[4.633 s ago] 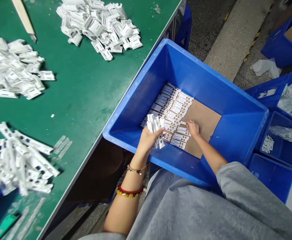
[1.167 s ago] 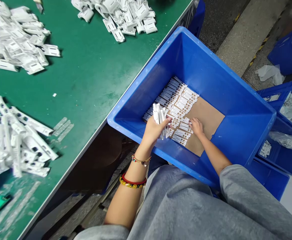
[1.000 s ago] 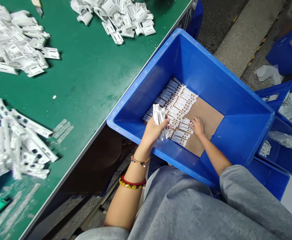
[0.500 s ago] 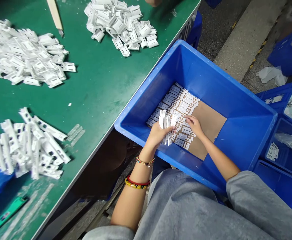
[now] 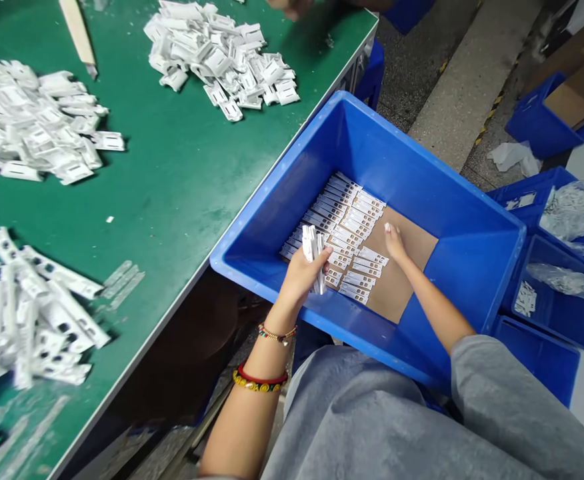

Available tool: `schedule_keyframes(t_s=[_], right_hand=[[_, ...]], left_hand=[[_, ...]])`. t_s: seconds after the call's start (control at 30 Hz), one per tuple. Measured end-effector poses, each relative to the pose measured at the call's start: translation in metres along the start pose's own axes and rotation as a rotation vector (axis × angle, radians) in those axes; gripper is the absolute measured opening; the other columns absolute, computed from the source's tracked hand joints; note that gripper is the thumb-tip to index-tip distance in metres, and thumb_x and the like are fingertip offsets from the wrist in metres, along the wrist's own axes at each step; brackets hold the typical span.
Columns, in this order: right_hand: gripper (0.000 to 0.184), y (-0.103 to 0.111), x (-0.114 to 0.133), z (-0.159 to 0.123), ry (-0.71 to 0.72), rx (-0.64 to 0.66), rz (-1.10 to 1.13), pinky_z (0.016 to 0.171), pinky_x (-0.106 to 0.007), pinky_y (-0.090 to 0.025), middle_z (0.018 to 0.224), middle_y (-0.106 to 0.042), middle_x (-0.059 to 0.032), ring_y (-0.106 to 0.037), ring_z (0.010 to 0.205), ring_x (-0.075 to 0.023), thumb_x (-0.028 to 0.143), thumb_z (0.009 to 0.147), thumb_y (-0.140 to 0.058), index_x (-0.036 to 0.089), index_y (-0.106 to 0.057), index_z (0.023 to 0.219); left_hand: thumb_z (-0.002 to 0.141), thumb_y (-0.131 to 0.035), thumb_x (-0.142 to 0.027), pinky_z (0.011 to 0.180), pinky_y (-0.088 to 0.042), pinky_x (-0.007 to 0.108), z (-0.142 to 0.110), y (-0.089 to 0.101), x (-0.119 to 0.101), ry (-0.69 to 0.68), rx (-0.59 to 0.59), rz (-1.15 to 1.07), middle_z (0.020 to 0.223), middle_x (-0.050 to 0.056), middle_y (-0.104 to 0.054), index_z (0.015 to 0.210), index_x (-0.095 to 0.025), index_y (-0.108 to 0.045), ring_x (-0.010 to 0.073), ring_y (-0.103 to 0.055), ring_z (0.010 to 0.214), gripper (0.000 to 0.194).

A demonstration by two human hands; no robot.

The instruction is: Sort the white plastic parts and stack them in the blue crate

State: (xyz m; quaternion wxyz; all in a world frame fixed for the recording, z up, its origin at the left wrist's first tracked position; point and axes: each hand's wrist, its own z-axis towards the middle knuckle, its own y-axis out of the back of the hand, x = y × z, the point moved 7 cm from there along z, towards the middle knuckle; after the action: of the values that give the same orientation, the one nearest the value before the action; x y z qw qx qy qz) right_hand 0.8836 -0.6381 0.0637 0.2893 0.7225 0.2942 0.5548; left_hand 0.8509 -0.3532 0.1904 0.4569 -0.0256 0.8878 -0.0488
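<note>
Left hand: thumb and fingers closed around a bundle of white strips, roughly on a 12-to-6 line, over the bin in this view. Right hand is between 2 and 3 o'clock from it; fingers narrow, pinched on a small white bit, mostly hidden, can't tell what. Blue bin sits at frame 3 o'clock, alongside the green table. Laid strips run in slanting columns on the brown cardboard inside, about 2 o'clock from the left hand. Bare cardboard shows from 3 to 6 o'clock of the right hand. Beaded bracelet and red bangle at 7 o'clock of the left hand.

Tabletop, by frame clock: long white parts between 8 and 9, heap of short white parts between 9 and 10, pale-handled tool at 10, second heap at 11. Another person's hand at 12, cut off by the edge; finger state can't tell.
</note>
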Motion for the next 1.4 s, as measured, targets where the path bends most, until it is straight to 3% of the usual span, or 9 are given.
schedule_keyframes(t_s=[0.2,0.37,0.67,0.83,0.97,1.03,1.2,1.3,1.4], right_hand=[[0.038,-0.043,-0.031,-0.018,0.004,0.188,-0.298,0.093,-0.038,-0.047,0.116,-0.059,-0.0169,-0.06,0.1,-0.0247,0.012,0.09,-0.045,0.012,-0.058,0.127],[0.028,-0.047,-0.024,-0.017,0.094,0.234,-0.416,0.1,-0.039,-0.042,0.115,-0.063,-0.0143,-0.055,0.112,-0.0267,0.016,0.093,-0.049,0.017,-0.063,0.118],[0.027,-0.044,-0.013,-0.015,0.12,0.191,-0.404,0.096,-0.04,-0.046,0.118,-0.062,-0.0136,-0.056,0.112,-0.027,0.015,0.089,-0.057,0.017,-0.065,0.115],[0.027,-0.029,0.058,-0.023,0.131,0.055,0.09,0.094,-0.038,-0.05,0.114,-0.064,-0.0106,-0.061,0.104,-0.0227,0.032,0.096,-0.049,0.02,-0.068,0.112],[0.026,-0.033,0.141,-0.047,0.168,0.139,0.672,0.089,-0.036,-0.053,0.108,-0.069,-0.0037,-0.063,0.101,-0.0207,0.047,0.089,-0.06,0.027,-0.073,0.1],[0.026,-0.033,0.155,-0.052,0.095,0.145,0.804,0.085,-0.035,-0.054,0.102,-0.07,-0.0025,-0.065,0.094,-0.0197,0.048,0.082,-0.068,0.027,-0.074,0.095],[0.034,0.003,0.091,-0.019,-0.048,-0.06,0.826,0.085,-0.035,-0.055,0.111,-0.07,-0.0048,-0.065,0.093,-0.0194,0.049,0.087,-0.06,0.025,-0.069,0.109],[0.034,0.024,0.032,0.015,-0.014,-0.081,0.401,0.088,-0.036,-0.053,0.117,-0.068,-0.0092,-0.064,0.097,-0.0198,0.041,0.094,-0.046,0.021,-0.066,0.114],[0.028,0.01,-0.012,0.033,-0.016,0.05,0.092,0.086,-0.036,-0.052,0.108,-0.068,-0.0114,-0.062,0.087,-0.0191,0.029,0.092,-0.046,0.017,-0.069,0.103]], left_hand=[[0.067,-0.07,-0.036,0.049,-0.044,0.023,0.001,0.001,0.003,-0.008,-0.028,-0.097,0.053,-0.007,-0.054,0.079,-0.021,-0.048,0.0106,-0.052,0.047,0.03],[0.066,-0.073,-0.039,0.058,-0.052,0.028,0.0,-0.004,0.009,0.07,0.069,-0.147,0.064,-0.004,-0.061,0.083,-0.02,-0.051,0.014,-0.062,0.057,0.034],[0.059,-0.082,-0.04,0.06,-0.053,0.029,0.001,0.0,0.014,0.088,0.039,-0.162,0.069,-0.003,-0.061,0.082,-0.017,-0.056,0.015,-0.064,0.06,0.042],[0.061,-0.079,-0.042,0.053,-0.048,0.028,-0.001,-0.002,0.013,0.095,0.069,-0.097,0.064,0.002,-0.067,0.074,-0.015,-0.064,0.0158,-0.06,0.053,0.033],[0.061,-0.079,-0.04,0.052,-0.047,0.027,0.0,-0.001,0.012,0.071,0.07,0.012,0.058,0.001,-0.065,0.072,-0.014,-0.067,0.0153,-0.058,0.051,0.03],[0.06,-0.08,-0.04,0.055,-0.048,0.026,0.002,-0.001,0.011,0.055,0.062,0.028,0.06,0.001,-0.066,0.073,-0.014,-0.068,0.0155,-0.06,0.055,0.031],[0.057,-0.082,-0.04,0.066,-0.057,0.029,0.003,0.008,0.005,0.005,-0.074,-0.123,0.081,0.003,-0.069,0.086,-0.014,-0.07,0.0158,-0.063,0.072,0.041],[0.057,-0.083,-0.038,0.057,-0.056,0.027,0.004,0.008,0.004,0.008,-0.077,-0.085,0.071,0.0,-0.062,0.085,-0.014,-0.07,0.0125,-0.057,0.063,0.039],[0.057,-0.083,-0.037,0.05,-0.053,0.025,0.003,0.003,0.006,0.033,-0.02,-0.047,0.062,-0.002,-0.057,0.08,-0.014,-0.069,0.012,-0.054,0.057,0.035]])
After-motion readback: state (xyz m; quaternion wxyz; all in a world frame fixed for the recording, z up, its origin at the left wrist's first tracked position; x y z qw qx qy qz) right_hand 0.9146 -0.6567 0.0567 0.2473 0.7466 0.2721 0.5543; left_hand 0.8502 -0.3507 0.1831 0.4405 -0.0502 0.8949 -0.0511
